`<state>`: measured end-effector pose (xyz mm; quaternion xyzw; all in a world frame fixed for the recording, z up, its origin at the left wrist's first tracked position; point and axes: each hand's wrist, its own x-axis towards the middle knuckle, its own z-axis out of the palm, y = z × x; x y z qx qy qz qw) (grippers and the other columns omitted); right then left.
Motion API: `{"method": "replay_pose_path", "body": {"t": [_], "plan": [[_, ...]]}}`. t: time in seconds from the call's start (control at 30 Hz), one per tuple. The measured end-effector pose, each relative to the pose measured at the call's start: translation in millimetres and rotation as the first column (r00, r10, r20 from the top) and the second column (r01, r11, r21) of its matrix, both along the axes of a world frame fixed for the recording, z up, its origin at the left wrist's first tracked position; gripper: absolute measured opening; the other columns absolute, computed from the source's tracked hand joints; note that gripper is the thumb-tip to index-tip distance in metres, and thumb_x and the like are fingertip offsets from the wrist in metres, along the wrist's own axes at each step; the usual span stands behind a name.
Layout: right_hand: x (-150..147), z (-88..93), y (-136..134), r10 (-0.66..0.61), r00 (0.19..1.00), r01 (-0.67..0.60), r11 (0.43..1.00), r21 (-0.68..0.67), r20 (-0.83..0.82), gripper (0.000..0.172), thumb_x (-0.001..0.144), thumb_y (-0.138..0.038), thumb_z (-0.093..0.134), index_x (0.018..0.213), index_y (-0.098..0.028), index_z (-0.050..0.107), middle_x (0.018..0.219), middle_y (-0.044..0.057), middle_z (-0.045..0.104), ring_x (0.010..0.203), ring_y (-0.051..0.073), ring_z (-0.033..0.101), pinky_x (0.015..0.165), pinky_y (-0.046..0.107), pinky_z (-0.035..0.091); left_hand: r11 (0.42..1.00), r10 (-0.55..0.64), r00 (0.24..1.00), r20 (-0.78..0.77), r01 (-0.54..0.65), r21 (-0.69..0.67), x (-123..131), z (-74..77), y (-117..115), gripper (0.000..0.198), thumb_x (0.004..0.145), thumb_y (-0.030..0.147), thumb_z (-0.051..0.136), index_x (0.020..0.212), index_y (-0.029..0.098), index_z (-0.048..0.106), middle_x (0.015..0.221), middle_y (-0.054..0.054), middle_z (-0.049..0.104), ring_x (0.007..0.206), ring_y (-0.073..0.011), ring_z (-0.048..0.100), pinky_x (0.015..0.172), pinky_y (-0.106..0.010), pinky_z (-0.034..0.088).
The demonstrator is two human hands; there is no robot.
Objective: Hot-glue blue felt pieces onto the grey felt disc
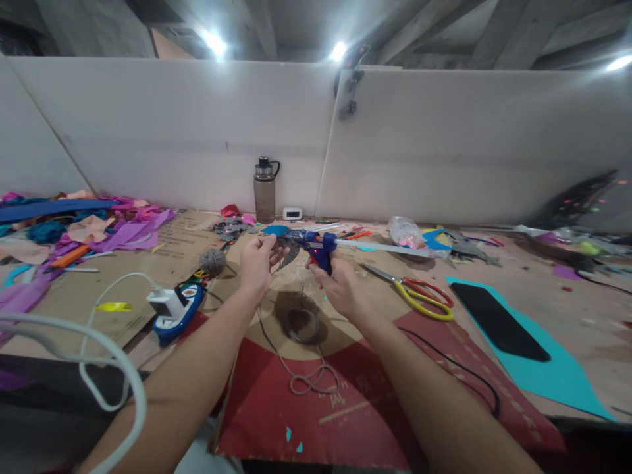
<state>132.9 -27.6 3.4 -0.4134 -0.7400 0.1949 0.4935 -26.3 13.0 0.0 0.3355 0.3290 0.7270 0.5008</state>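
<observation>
My right hand (342, 282) is wrapped round the handle of a blue hot glue gun (320, 249), whose nozzle points left. A long whitish glue stick (385, 247) sticks out of its back end. My left hand (257, 263) pinches a small piece with a blue part (275, 230) and a grey part; the glue gun's tip is close to it, and whether they touch I cannot tell. Under the hands a coil of thin grey cord (302, 326) lies on a red and tan cardboard sheet (365, 421).
Red-and-yellow-handled scissors (424, 296) lie right of my right hand. Farther right a black phone (498, 319) rests on turquoise foam. At left stand a blue power strip (170, 329) with a white charger, a grey yarn ball (212, 261) and foam scraps (93, 227). A bottle (265, 194) stands behind.
</observation>
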Motion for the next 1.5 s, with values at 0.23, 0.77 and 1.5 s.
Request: {"method": "replay_pose_path", "body": {"t": [0.23, 0.77, 1.5], "plan": [[-0.2, -1.0, 0.4, -0.013, 1.000, 0.014, 0.999, -0.031, 0.022, 0.016, 0.081, -0.033, 0.046, 0.082, -0.019, 0.052, 0.063, 0.002, 0.053, 0.067, 0.019, 0.051, 0.065, 0.032, 0.042, 1.000, 0.007, 1.000, -0.012, -0.006, 0.012, 0.5, -0.2, -0.6, 0.021, 0.065, 0.025, 0.070, 0.068, 0.013, 0.053, 0.060, 0.001, 0.057, 0.055, -0.0088, 0.058, 0.066, -0.030, 0.055], [7.1, -3.5, 2.6, -0.120, 0.992, 0.122, 0.989, -0.083, 0.032, 0.021, 0.081, -0.038, 0.048, 0.081, -0.018, 0.053, 0.066, 0.002, 0.056, 0.062, 0.017, 0.050, 0.060, 0.029, 0.038, 0.999, -0.006, 1.000, -0.024, 0.007, 0.034, 1.4, 2.8, -4.8, 0.024, 0.061, 0.027, 0.073, 0.070, 0.014, 0.055, 0.060, 0.002, 0.058, 0.055, -0.0087, 0.057, 0.063, -0.026, 0.052], [12.1, -3.4, 4.8, -0.216, 0.976, 0.217, 0.974, -0.058, 0.020, 0.024, 0.081, -0.038, 0.047, 0.089, -0.017, 0.055, 0.076, 0.004, 0.056, 0.069, 0.018, 0.048, 0.069, 0.032, 0.038, 0.996, -0.025, 0.998, -0.064, 0.030, 0.080, 3.3, 4.0, -7.1, 0.024, 0.061, 0.028, 0.073, 0.070, 0.015, 0.055, 0.069, 0.001, 0.061, 0.064, -0.0113, 0.059, 0.070, -0.031, 0.052]]}}
